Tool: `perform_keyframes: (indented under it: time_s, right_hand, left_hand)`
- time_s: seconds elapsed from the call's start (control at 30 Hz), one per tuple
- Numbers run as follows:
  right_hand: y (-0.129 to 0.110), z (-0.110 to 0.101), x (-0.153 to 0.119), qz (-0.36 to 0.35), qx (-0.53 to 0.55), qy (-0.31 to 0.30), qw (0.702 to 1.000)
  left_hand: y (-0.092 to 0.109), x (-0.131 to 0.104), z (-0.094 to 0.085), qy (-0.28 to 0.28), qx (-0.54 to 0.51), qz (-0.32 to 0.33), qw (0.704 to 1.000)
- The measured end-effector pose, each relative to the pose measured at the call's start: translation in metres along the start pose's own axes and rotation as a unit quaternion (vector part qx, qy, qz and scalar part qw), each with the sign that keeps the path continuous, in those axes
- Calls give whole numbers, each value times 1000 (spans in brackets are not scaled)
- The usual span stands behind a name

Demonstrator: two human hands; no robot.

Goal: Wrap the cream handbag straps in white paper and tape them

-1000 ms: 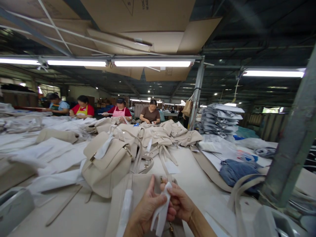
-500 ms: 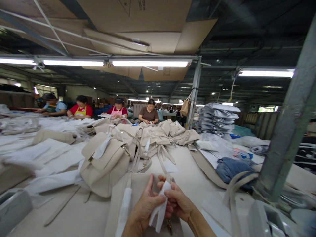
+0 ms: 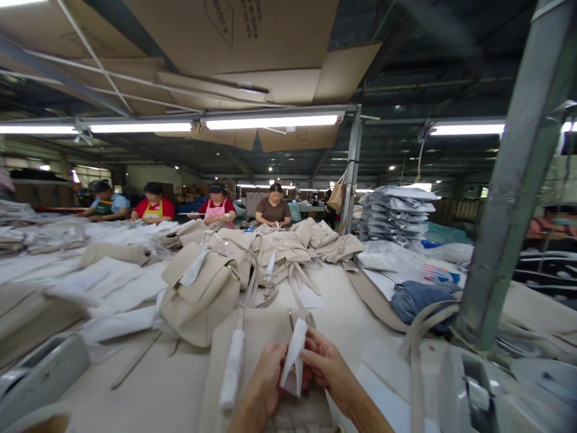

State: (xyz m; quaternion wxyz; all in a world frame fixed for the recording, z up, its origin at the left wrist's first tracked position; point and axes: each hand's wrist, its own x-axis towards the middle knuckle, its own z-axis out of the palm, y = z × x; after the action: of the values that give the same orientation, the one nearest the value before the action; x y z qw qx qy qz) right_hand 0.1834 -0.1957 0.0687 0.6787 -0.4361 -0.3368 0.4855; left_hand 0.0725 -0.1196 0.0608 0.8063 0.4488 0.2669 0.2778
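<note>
Front and center at the bottom of the frame, two bare hands are at work: the right hand point(image 3: 331, 367) has its thumb and fingers closed on the edge of a folded white wrap point(image 3: 294, 350), while the left hand point(image 3: 268, 376) curls in from the other side, its fingertips tucked out of sight behind the wrap, so I can't tell what they grip. Under both lies a beige bag point(image 3: 259, 328), flat at bottom center, a white-wrapped strap point(image 3: 233, 370) running down its left part. Grey devices sit in the lower right and lower left corners, and a thin strap point(image 3: 135, 364) lies across the worktop point(image 3: 166, 391) at lower left. Just beyond, left of center, a fuller beige bag point(image 3: 202, 294) leans with a white slip on top; over at right, there's a crumpled blue cloth point(image 3: 417, 300) near a thick grey post point(image 3: 509, 180). Farther up the middle, more beige bags pile together, with plastic-wrapped packages point(image 3: 396, 213) stacked to their right. Behind the pile, four people sit in a row from left to center, under bright tube lights point(image 3: 274, 121).
</note>
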Motion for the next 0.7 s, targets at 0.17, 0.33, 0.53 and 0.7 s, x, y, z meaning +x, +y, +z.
perform_keyframes:
  time_s: [0.17, 0.33, 0.53, 0.7]
  right_hand:
    - [5, -6, -5, 17, -27, -30, 999]
    - [11, 2, -4, -27, -76, 1, 997]
    - [30, 3, 11, -119, -224, 83, 964]
    - [31, 8, 7, -139, -338, 170, 915]
  left_hand:
    - [2, -19, -6, -65, 11, -46, 997]
    - [-2, -19, -8, -94, 25, -43, 994]
    - [-7, -11, -17, -90, -5, -52, 995]
    - [-6, -9, -25, -98, -6, -78, 992]
